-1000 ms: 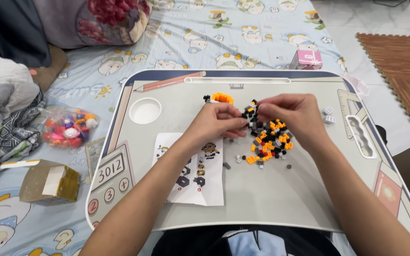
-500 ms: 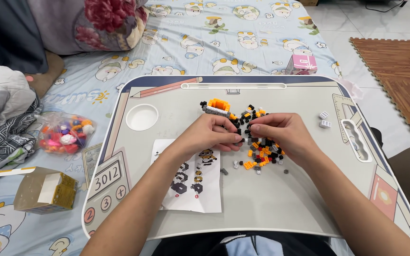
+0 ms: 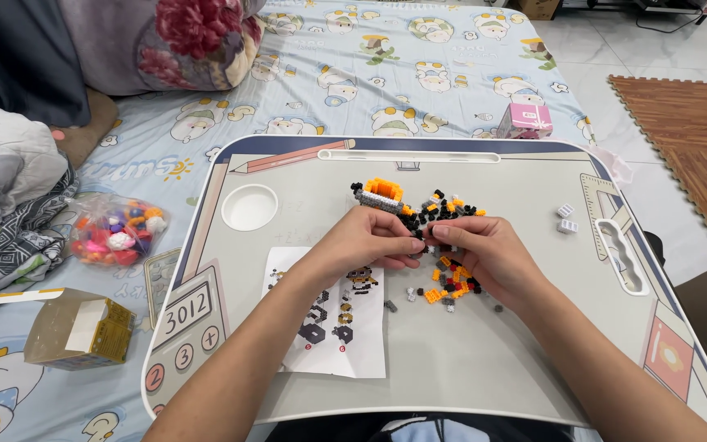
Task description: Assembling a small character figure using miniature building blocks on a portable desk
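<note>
My left hand and my right hand meet fingertip to fingertip over the middle of a grey lap tray, pinching a tiny brick piece between them that the fingers mostly hide. Under and behind the hands lies a scatter of small orange, black and grey bricks. A partly built orange, grey and black brick model sits just beyond my left hand. A white instruction sheet with pictured steps lies under my left wrist.
Two small white bricks lie near the tray's right handle slot. A round cup recess is at the tray's left. On the patterned bedsheet are a bag of coloured pieces, an open cardboard box and a pink box.
Both hands drew nearer to me on the tray and came together, fingertips now touching. The view shifted so the tray sits lower in the picture.
</note>
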